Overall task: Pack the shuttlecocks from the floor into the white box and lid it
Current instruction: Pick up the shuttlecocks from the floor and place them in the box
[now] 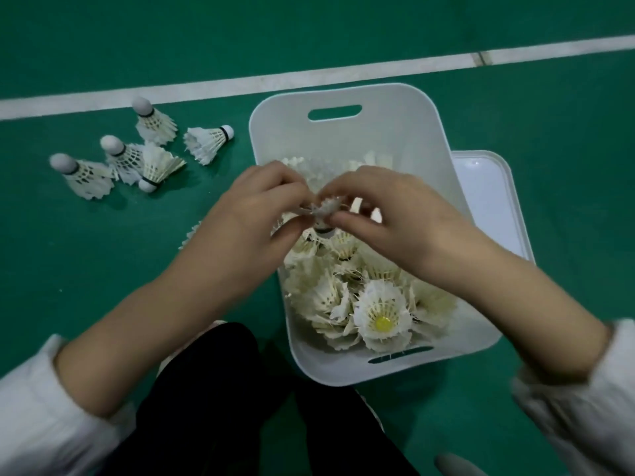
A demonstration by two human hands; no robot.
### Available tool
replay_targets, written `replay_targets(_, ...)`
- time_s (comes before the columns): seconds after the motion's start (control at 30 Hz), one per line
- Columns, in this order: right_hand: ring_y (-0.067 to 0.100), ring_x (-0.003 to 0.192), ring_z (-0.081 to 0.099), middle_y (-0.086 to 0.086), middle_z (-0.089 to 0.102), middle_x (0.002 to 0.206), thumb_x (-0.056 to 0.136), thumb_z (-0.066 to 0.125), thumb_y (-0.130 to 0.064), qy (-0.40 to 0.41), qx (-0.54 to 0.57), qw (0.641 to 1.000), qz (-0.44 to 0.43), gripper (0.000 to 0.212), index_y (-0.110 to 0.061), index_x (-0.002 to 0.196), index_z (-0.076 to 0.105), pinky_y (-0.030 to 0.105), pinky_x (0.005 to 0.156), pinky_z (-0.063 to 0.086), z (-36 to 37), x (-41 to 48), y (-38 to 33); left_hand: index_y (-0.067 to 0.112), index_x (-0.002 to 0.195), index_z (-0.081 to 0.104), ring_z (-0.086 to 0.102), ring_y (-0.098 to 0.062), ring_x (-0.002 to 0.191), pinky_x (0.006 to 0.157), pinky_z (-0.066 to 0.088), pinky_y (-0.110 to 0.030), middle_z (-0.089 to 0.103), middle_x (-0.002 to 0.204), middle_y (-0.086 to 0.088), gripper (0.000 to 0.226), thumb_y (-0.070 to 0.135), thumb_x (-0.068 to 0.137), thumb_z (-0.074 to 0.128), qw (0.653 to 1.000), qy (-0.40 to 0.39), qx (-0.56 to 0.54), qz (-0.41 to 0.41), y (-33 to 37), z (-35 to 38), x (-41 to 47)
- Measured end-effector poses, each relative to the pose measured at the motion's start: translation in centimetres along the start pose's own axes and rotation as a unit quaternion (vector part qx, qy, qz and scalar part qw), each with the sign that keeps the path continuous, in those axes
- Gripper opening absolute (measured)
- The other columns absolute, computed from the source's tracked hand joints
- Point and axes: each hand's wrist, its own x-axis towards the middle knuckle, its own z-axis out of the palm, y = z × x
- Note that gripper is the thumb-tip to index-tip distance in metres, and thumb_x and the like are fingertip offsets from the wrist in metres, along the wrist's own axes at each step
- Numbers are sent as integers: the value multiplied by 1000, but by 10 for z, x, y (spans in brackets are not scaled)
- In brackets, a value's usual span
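The white box (343, 97) stands on the green floor, holding a heap of feathered shuttlecocks (378, 310). Above its middle, my left hand (251, 214) and my right hand (398, 214) both pinch one worn shuttlecock (323, 211), cork end down. Several loose shuttlecocks (151, 156) lie and stand on the floor left of the box. Another shuttlecock (190, 231) peeks out from under my left wrist. The white lid (494, 201) lies flat on the floor, partly tucked under the box's right side.
A white court line (240, 82) crosses the floor behind the box. My dark-trousered knees (240, 407) are at the near edge, touching the box's front-left corner. White sleeves cover both forearms near the frame's lower corners.
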Motion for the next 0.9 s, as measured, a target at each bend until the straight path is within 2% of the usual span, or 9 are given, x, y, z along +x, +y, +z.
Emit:
replay_targets(0.1, 10, 78, 50, -2, 63, 92, 89, 57, -27, 43, -3, 999, 9, 14, -19, 95, 66, 28, 70, 40, 7, 22, 5, 12, 103, 63, 48, -8, 99, 90, 36, -12, 52, 107, 0, 19, 15, 84, 65, 998, 44, -26, -42, -13, -7, 0)
replay_targets(0.17, 10, 78, 54, -4, 65, 91, 89, 57, -30, 86, 30, 995, 38, 17, -18, 93, 67, 26, 66, 39, 7, 31, 9, 16, 114, 56, 47, -8, 104, 93, 41, -20, 44, 113, 6, 30, 16, 85, 63, 993, 81, -32, -86, -29, -15, -2)
replay_targets(0.23, 9, 79, 54, -9, 63, 92, 91, 53, -33, 92, 62, 991, 71, 20, -20, 97, 67, 24, 62, 37, 10, 39, 13, 14, 116, 54, 48, -10, 102, 90, 44, -24, 44, 111, 5, 31, 14, 86, 62, 988, 95, -18, -122, -52, -18, -6)
replay_targets(0.37, 13, 81, 56, -4, 66, 92, 94, 47, -33, 24, 31, 995, 87, 27, -18, 106, 67, 26, 69, 38, 32, 55, 14, 12, 114, 56, 52, -19, 102, 90, 43, -32, 51, 109, -3, 29, 16, 85, 63, 977, 24, 22, -212, -100, -5, -25)
replay_targets(0.5, 26, 80, 62, 10, 70, 84, 95, 45, -30, -4, -16, 995, 100, 32, -9, 97, 68, 32, 70, 45, 48, 67, 16, 9, 117, 55, 47, -28, 110, 97, 38, -39, 49, 118, -11, 35, 16, 84, 64, 964, -38, 41, -261, -125, 20, -46)
replay_targets(0.6, 24, 78, 61, 7, 69, 82, 96, 44, -32, 19, -25, 995, 91, 32, -13, 98, 68, 29, 65, 40, 43, 69, 11, 4, 124, 50, 43, -34, 114, 100, 33, -39, 45, 123, -17, 46, 16, 83, 66, 951, -50, 63, -299, -136, 34, -53)
replay_targets(0.7, 18, 80, 59, 1, 68, 84, 95, 44, -36, 48, -22, 996, 75, 30, -18, 98, 68, 27, 67, 40, 32, 65, 4, 0, 130, 43, 40, -37, 118, 102, 30, -40, 43, 127, -21, 56, 21, 83, 66, 938, -67, 80, -331, -150, 41, -57)
replay_targets(0.8, 20, 87, 58, 3, 68, 89, 95, 46, -33, -2, -66, 997, 43, 29, -14, 94, 69, 31, 76, 44, 37, 63, 7, 0, 129, 44, 42, -37, 115, 98, 31, -40, 49, 124, -22, 55, 27, 85, 64, 927, -108, 81, -349, -162, 44, -59)
replay_targets(0.9, 21, 88, 53, 5, 66, 90, 94, 47, -23, -71, -123, 990, 20, 23, -10, 90, 66, 34, 79, 45, 51, 65, 19, 2, 123, 50, 51, -35, 105, 88, 39, -39, 58, 114, -20, 48, 31, 86, 62, 922, -125, 70, -360, -165, 44, -60)
